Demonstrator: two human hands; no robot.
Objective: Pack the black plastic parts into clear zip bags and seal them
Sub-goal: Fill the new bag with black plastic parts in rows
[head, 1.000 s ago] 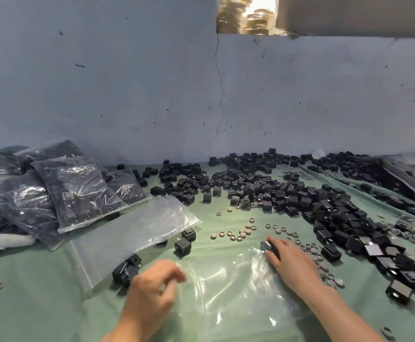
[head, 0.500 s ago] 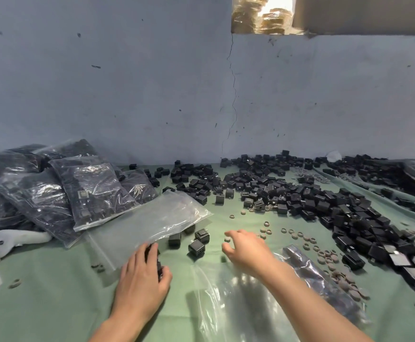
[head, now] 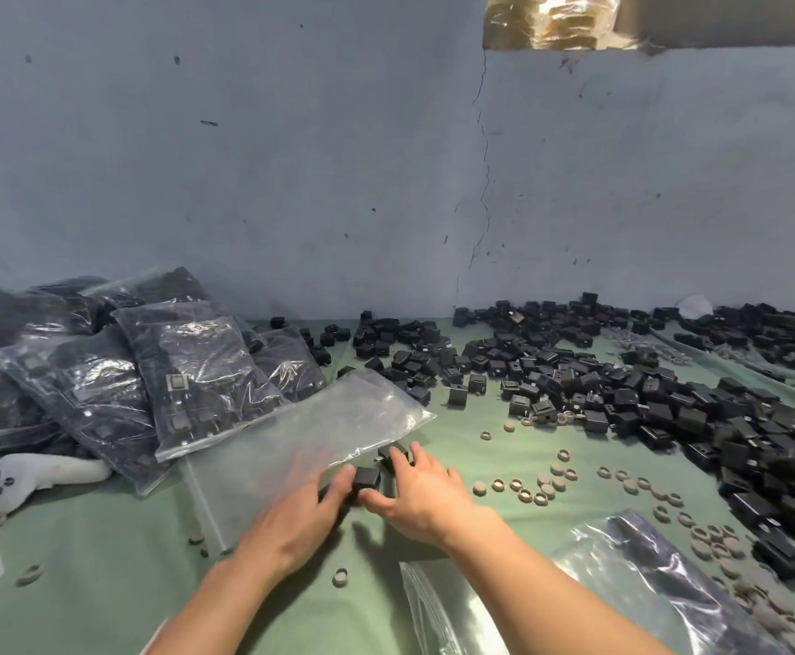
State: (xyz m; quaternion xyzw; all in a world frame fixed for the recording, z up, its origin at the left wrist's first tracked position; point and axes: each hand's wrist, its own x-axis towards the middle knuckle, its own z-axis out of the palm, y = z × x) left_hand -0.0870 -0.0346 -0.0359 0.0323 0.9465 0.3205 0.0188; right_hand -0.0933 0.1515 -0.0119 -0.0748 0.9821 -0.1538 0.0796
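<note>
The few small black boxy plastic parts [head: 367,477] I am after lie at mid-frame, just at the near edge of a flat empty clear zip bag [head: 310,427]. They sit apart from the main heap of black parts [head: 646,404] on the right, which I take to be why both hands come in from either side to herd them together.

My right hand [head: 421,496] lies relaxed with its fingers spread and fairly straight over the parts, thumb beside one. My left hand [head: 298,520] reaches in with fingertips at the same part, but it is blurred and I cannot tell whether it grips anything.

A second clear zip bag [head: 632,602] lies slack at lower right, probably the one to be filled. Small grey rings [head: 546,484] are scattered between it and the hands. Filled zip bags of black parts [head: 197,371] are stacked at the left of the frame, out of the working space.
</note>
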